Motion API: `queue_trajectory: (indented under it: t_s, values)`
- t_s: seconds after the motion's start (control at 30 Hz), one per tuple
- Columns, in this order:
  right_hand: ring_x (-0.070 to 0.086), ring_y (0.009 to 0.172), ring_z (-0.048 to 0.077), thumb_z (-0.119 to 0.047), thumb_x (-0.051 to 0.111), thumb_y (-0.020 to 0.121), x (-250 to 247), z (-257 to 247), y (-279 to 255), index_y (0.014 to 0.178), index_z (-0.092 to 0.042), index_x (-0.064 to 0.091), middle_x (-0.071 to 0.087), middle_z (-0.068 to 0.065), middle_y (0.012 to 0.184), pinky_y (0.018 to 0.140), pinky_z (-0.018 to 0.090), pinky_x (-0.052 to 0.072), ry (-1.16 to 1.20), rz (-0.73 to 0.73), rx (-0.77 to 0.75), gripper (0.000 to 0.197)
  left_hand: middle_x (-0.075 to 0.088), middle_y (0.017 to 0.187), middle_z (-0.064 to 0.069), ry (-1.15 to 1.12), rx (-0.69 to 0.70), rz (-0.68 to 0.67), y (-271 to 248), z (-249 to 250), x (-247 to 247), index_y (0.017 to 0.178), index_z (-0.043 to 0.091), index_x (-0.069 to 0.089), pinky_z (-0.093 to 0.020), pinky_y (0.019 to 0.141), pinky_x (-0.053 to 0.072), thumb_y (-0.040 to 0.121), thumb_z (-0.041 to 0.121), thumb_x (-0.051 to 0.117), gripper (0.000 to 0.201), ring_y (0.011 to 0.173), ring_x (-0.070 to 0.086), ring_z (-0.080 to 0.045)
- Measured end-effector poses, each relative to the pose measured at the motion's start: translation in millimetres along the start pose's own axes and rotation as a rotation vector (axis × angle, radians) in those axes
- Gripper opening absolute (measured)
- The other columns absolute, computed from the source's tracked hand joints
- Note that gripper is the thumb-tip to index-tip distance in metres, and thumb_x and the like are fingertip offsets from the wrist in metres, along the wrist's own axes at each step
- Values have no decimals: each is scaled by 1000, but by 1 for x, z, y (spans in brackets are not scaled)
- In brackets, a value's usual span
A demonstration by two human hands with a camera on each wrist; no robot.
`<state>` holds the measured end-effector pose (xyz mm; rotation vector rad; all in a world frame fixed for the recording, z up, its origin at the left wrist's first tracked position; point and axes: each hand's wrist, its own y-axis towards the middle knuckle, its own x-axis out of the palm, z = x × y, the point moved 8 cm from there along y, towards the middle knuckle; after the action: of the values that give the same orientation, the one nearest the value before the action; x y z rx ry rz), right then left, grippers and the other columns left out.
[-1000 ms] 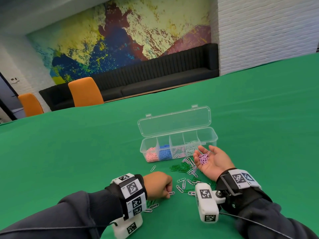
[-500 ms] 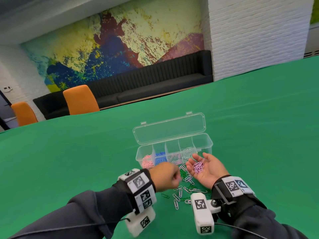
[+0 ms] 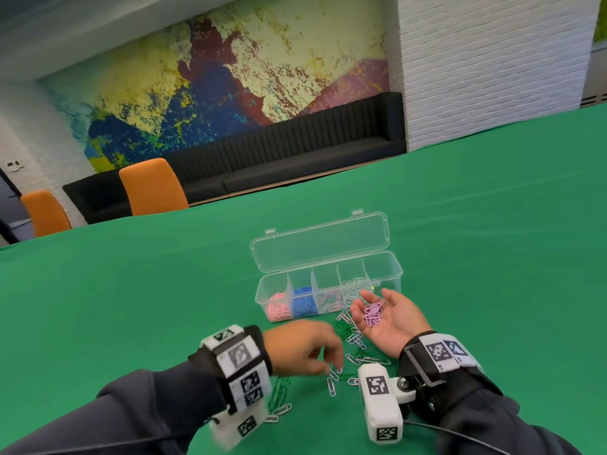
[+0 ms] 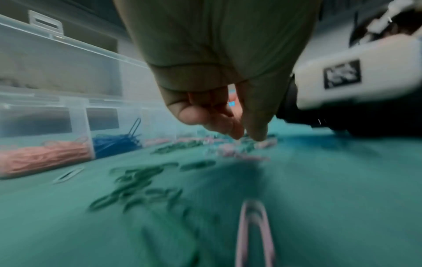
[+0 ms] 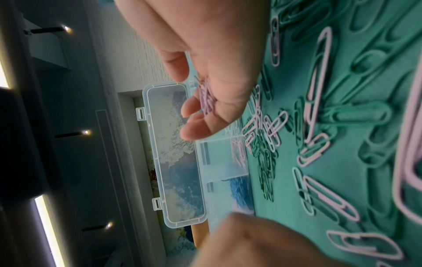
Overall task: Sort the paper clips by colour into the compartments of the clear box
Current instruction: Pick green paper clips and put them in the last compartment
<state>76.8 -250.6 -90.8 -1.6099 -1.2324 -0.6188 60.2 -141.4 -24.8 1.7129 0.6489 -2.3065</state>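
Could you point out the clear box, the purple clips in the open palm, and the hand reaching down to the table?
clear box (image 3: 392, 276): head view, right end wall.
purple clips (image 3: 373, 312): head view, middle of the pile.
left hand (image 3: 300, 348): head view, back of the hand.

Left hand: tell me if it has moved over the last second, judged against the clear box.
Yes. The left hand swung up toward the clear box, then dropped back, fingertips now at the loose clips.

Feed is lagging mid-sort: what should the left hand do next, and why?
Probably pinch one lilac clip off the table and drop it into the right hand. The left hand has its fingers just above the loose clips, and the upturned right palem already cups a bunch of lilac clips, so it seems to be collecting that colour.
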Motion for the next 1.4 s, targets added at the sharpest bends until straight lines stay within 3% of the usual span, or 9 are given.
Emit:
queue_trajectory:
  t_s: [0.17,0.43,0.63,0.73,0.87,0.93,1.07,1.17,1.4]
  values:
    - [53,70,23,-31,33,100,-2,-1,0,93,-1,55,54,16,82,47,27,54,-9,-3,-12,38,55,104,-8,94,-58,-121,-8,-9,34,101,10,62,-22,73,32,86,15,62,16,84,49,-15]
    - [53,70,23,-31,33,100,-2,0,-1,91,-1,55,53,15,80,46,26,54,-33,3,-16,38,53,104,-10,42,-87,-108,2,-11,33,100,9,58,-28,75,37,85,17,63,17,86,50,-22]
    - [53,70,23,-31,33,100,-2,0,-1,91,-2,55,54,15,79,46,27,54,-46,8,-20,38,49,89,-4,73,-80,-150,7,-12,31,91,6,59,-24,71,33,89,18,60,12,78,44,-13]
    - [53,68,25,-30,32,100,-1,1,1,87,-1,54,54,16,75,46,29,55,-55,2,-12,39,56,85,0,23,-98,13,15,-10,2,89,10,59,-15,68,36,91,21,57,11,72,46,-8]
    - [54,72,28,-30,31,101,2,5,-1,85,-1,53,54,18,78,49,33,56,-82,0,16,40,47,75,15,-103,-183,432,25,-11,-59,89,15,60,-7,59,34,89,24,61,9,65,42,3]
    - [54,73,28,-30,31,101,3,5,-2,87,0,53,54,19,79,51,34,56,-78,-2,18,39,50,76,13,-129,-207,485,27,-15,-69,89,15,61,-7,58,34,88,22,62,6,65,44,1]
    - [53,71,27,-30,30,101,1,-3,-1,87,0,52,53,17,77,49,33,56,-3,-4,-5,40,55,82,9,-37,-174,219,23,-21,-35,89,16,61,-4,63,36,89,17,60,2,68,47,1]
    - [52,71,26,-31,30,101,0,-5,-1,88,-1,52,52,17,78,49,32,56,28,-11,-15,39,62,97,-4,80,-158,-46,15,-27,8,99,12,63,-18,73,39,88,21,63,14,78,47,-7]
    - [54,72,25,-31,31,101,0,-5,-4,90,-2,53,53,16,80,51,31,56,8,0,-22,38,51,87,1,96,-192,-111,12,-31,28,90,9,60,-23,72,35,89,22,60,13,79,46,-13]
